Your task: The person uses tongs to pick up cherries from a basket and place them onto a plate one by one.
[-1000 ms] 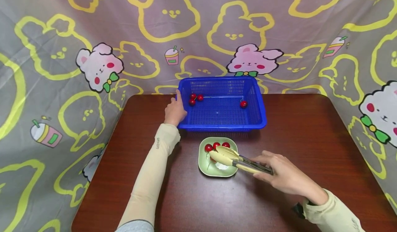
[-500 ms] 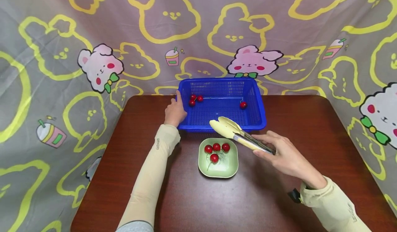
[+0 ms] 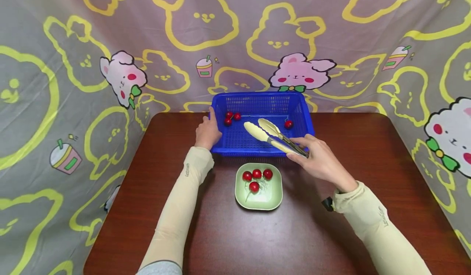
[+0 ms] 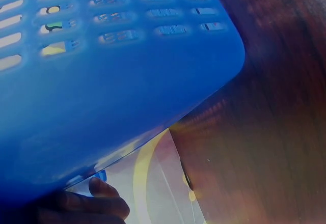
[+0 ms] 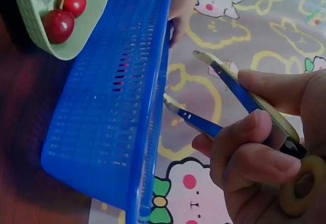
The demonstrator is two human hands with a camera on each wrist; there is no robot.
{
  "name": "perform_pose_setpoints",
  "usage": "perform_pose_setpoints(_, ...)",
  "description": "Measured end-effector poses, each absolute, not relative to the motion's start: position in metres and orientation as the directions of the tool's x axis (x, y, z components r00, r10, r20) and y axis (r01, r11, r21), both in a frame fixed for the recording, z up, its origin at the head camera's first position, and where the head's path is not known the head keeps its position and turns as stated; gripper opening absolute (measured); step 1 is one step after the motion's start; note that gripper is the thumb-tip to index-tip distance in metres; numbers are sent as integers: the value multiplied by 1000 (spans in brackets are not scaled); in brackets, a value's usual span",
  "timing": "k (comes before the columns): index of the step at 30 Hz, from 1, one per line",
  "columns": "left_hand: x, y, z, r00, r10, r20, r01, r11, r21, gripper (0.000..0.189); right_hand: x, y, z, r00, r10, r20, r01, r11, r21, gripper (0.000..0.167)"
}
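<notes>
My right hand holds a pair of food tongs with pale yellow tips and metal arms. The tips are spread, with nothing between them, above the front half of the blue plastic basket. At the basket's left rim my left hand grips the edge, index finger stretched along it; the left wrist view shows its fingertips below the rim. Several cherries with stems lie in a pale green dish in front. Inside the basket, three cherries sit at left and one cherry at right.
Brown wooden table carries everything. A patterned curtain with cartoon bears encloses the back and sides, close behind the basket. The dish stands just in front of the basket's near wall.
My right hand has lifted the tongs from over the dish and moved them forward above the basket. The tongs' tips have spread wider. My left hand stays at the basket rim.
</notes>
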State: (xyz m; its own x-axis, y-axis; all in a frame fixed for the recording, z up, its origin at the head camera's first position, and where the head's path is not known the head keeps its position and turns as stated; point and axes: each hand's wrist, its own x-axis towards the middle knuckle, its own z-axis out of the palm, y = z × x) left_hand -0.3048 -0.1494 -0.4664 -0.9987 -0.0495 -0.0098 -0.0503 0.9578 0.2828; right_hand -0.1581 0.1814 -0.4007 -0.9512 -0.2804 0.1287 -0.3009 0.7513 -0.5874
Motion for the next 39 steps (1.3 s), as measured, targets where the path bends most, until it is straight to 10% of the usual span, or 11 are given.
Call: perform_pose_setpoints(39,-305,-149,-471,-999,-54,-3,-53,957,285,99,-257,101,-441,-987,-155,36,-149,820,-552,47)
